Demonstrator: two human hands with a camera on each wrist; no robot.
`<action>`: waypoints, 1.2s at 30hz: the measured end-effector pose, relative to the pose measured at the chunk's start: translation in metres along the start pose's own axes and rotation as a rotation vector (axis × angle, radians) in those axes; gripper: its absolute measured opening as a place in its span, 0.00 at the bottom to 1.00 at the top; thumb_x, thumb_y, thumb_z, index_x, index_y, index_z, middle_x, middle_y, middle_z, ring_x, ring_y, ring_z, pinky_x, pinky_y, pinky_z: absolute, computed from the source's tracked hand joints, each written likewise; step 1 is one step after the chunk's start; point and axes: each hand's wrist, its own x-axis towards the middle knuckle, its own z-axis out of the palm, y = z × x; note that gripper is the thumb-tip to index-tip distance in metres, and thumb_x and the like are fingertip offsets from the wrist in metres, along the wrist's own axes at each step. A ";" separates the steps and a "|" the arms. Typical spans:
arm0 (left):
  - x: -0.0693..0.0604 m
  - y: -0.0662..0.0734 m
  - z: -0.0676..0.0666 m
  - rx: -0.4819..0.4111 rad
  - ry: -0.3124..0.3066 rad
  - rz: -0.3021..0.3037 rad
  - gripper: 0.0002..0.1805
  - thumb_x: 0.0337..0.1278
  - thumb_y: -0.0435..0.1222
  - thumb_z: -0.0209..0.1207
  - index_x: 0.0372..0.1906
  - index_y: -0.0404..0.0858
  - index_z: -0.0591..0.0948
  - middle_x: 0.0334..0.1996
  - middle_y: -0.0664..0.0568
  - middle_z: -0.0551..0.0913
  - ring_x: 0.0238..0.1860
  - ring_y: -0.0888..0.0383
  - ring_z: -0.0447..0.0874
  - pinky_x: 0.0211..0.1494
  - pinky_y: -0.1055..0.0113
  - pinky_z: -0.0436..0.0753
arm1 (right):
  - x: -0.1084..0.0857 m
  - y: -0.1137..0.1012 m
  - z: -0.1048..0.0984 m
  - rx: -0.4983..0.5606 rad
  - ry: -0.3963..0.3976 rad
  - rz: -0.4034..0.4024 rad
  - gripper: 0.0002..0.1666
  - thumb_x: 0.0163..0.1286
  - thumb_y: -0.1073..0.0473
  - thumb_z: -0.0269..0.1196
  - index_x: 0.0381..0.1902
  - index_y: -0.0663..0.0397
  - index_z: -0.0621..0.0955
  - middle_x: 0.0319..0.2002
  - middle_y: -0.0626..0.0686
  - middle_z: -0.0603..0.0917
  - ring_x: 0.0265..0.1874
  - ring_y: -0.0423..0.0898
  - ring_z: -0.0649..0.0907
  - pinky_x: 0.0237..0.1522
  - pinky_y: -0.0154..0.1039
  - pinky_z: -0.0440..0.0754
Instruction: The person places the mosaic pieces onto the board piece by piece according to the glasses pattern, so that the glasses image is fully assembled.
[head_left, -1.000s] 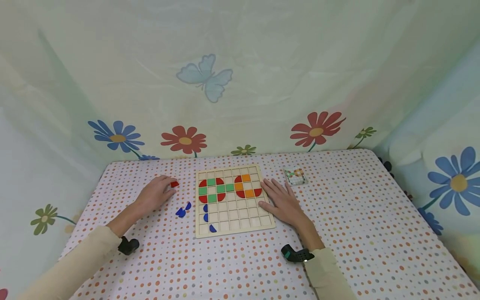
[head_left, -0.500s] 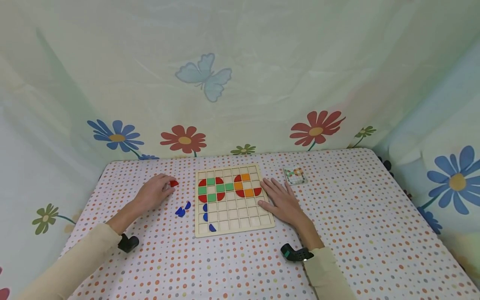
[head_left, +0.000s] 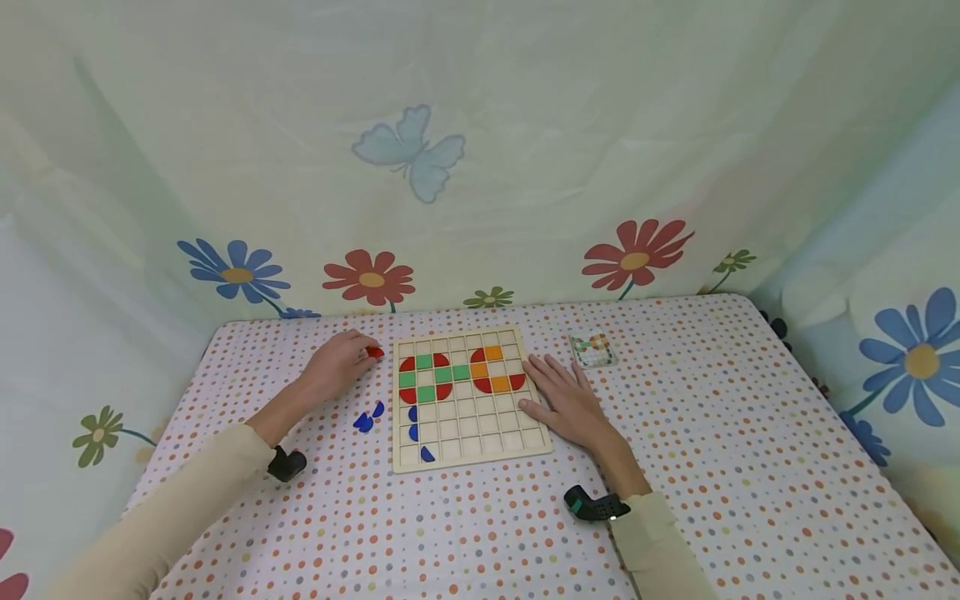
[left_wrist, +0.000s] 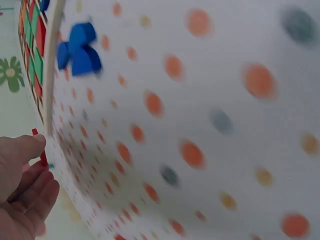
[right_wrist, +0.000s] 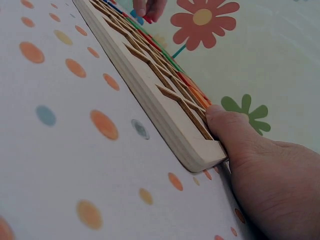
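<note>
Between thumb and fingers, my left hand [head_left: 337, 367] pinches a small red rounded tile [head_left: 375, 352], just off the upper left of a wooden grid board [head_left: 457, 429]. In the left wrist view the red tile [left_wrist: 43, 159] is seen edge-on at the fingertips. Green, orange and red tiles fill several cells in the board's upper half, and a few blue half-round tiles [head_left: 412, 414] lie down its left side. My right hand [head_left: 566, 404] lies with straight fingers along the board's right edge. Its thumb touches the rim in the right wrist view.
Several loose blue half-round tiles [head_left: 365, 422] lie on the dotted tablecloth [head_left: 480, 533] left of the board. A small card [head_left: 592, 350] printed with a coloured grid pattern lies beyond the right hand. A flower-printed curtain [head_left: 525, 167] rises behind the table.
My left hand has moved right and slightly away from me with the red tile, closer to the board. The right hand has stayed at the board's edge.
</note>
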 end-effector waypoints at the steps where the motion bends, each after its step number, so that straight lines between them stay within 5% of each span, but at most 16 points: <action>1: 0.003 0.005 0.001 -0.007 0.004 0.016 0.15 0.62 0.36 0.62 0.52 0.37 0.82 0.46 0.45 0.83 0.47 0.50 0.79 0.50 0.56 0.82 | 0.000 0.000 0.000 0.001 0.000 0.001 0.43 0.67 0.38 0.57 0.75 0.48 0.61 0.75 0.53 0.60 0.76 0.56 0.56 0.74 0.63 0.41; 9: 0.038 0.063 0.008 -0.041 -0.035 0.137 0.14 0.64 0.40 0.60 0.51 0.42 0.83 0.49 0.50 0.84 0.53 0.52 0.79 0.58 0.57 0.80 | 0.000 0.001 0.001 -0.017 -0.004 0.005 0.43 0.67 0.37 0.57 0.75 0.47 0.60 0.75 0.53 0.60 0.76 0.56 0.57 0.74 0.64 0.41; 20: 0.085 0.143 0.040 -0.010 -0.141 0.378 0.08 0.65 0.40 0.59 0.44 0.45 0.85 0.44 0.54 0.85 0.46 0.57 0.80 0.45 0.66 0.81 | 0.000 0.001 0.000 -0.007 -0.015 0.010 0.43 0.68 0.37 0.56 0.75 0.47 0.60 0.76 0.53 0.60 0.76 0.56 0.57 0.74 0.64 0.41; 24: 0.093 0.153 0.050 0.030 -0.169 0.394 0.08 0.66 0.42 0.58 0.44 0.46 0.85 0.42 0.56 0.85 0.42 0.59 0.79 0.41 0.69 0.80 | -0.001 0.001 -0.001 -0.005 -0.016 0.005 0.43 0.69 0.37 0.56 0.75 0.47 0.60 0.76 0.53 0.60 0.76 0.56 0.56 0.74 0.64 0.41; 36: 0.095 0.151 0.060 0.029 -0.171 0.380 0.09 0.65 0.43 0.59 0.43 0.47 0.85 0.41 0.56 0.84 0.40 0.60 0.79 0.42 0.68 0.80 | 0.000 0.000 0.001 -0.016 -0.011 0.004 0.43 0.69 0.38 0.56 0.75 0.47 0.60 0.76 0.53 0.60 0.76 0.57 0.56 0.74 0.64 0.41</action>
